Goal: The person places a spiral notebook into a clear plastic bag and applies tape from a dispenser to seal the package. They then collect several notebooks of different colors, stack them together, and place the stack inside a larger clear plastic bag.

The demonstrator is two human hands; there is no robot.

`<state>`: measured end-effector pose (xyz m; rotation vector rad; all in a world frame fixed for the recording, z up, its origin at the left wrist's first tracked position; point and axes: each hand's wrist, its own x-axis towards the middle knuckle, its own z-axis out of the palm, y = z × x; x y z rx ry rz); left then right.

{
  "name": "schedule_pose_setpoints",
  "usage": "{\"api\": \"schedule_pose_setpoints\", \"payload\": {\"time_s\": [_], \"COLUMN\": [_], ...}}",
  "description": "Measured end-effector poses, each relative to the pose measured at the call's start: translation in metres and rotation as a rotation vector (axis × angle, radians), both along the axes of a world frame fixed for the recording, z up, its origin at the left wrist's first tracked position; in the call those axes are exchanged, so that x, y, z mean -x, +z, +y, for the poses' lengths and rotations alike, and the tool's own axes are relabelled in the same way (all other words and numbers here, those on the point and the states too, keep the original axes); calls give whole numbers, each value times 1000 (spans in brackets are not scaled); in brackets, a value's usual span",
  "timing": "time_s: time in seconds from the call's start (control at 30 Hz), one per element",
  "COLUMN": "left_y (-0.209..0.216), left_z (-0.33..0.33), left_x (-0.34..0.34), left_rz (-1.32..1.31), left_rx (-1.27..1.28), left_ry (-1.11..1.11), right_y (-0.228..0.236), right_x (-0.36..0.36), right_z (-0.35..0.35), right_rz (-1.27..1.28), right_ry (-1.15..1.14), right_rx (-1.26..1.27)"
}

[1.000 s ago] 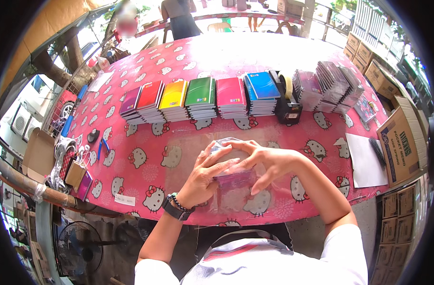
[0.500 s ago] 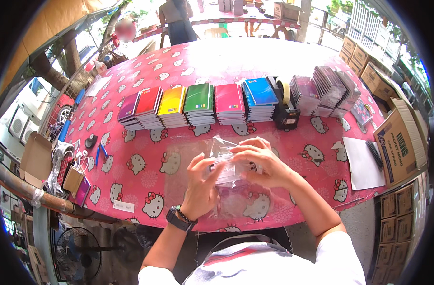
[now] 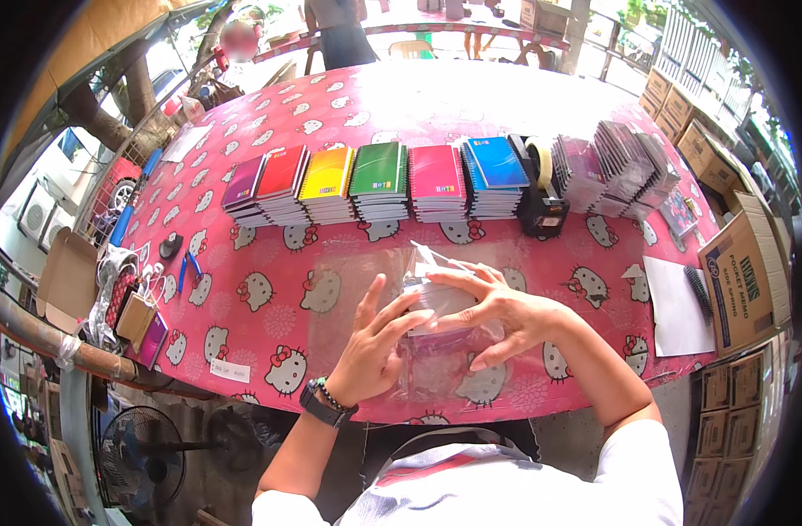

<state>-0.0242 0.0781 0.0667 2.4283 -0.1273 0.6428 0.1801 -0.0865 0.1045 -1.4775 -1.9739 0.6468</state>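
Note:
A clear plastic bag (image 3: 425,256) with a pale, notebook-sized pack inside lies on the pink table in front of me. My left hand (image 3: 376,346) rests at its left side, fingers stretched and spread, the tips of some on the plastic. Across the top and right side lies my right hand (image 3: 497,309), its fingers extended flat over the bag and its thumb apart. The hands cover much of the pack, so its cover cannot be made out. More clear plastic (image 3: 335,302) is spread on the table beneath and around it.
Beyond my hands stand stacks of spiral notebooks, including green (image 3: 379,171) and blue (image 3: 495,164) ones. A black tape dispenser (image 3: 543,210) and plastic-wrapped packs (image 3: 624,162) stand right of them. White paper (image 3: 673,307) and a cardboard box (image 3: 738,276) lie far right; blue pliers (image 3: 188,267) left.
My right hand's fingers have flattened across the bag and its thumb has swung out. My left hand's fingers have spread, the index lifting. The view has shifted slightly.

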Motion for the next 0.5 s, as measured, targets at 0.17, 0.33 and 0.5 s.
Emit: {"api": "schedule_pose_setpoints", "payload": {"time_s": [0.17,0.33,0.5], "left_y": [17,17,13], "left_z": [1,4,6], "left_x": [-14,-11,-16], "left_rz": [147,174,133], "left_rx": [-85,-181,-120], "left_ry": [-57,-42,-93], "right_y": [-8,-35,-64], "right_x": [-19,-47,-153], "right_z": [15,13,-17], "right_rz": [468,1065,357], "right_ry": [115,-681,-1397], "right_rx": [42,-126,-546]}}
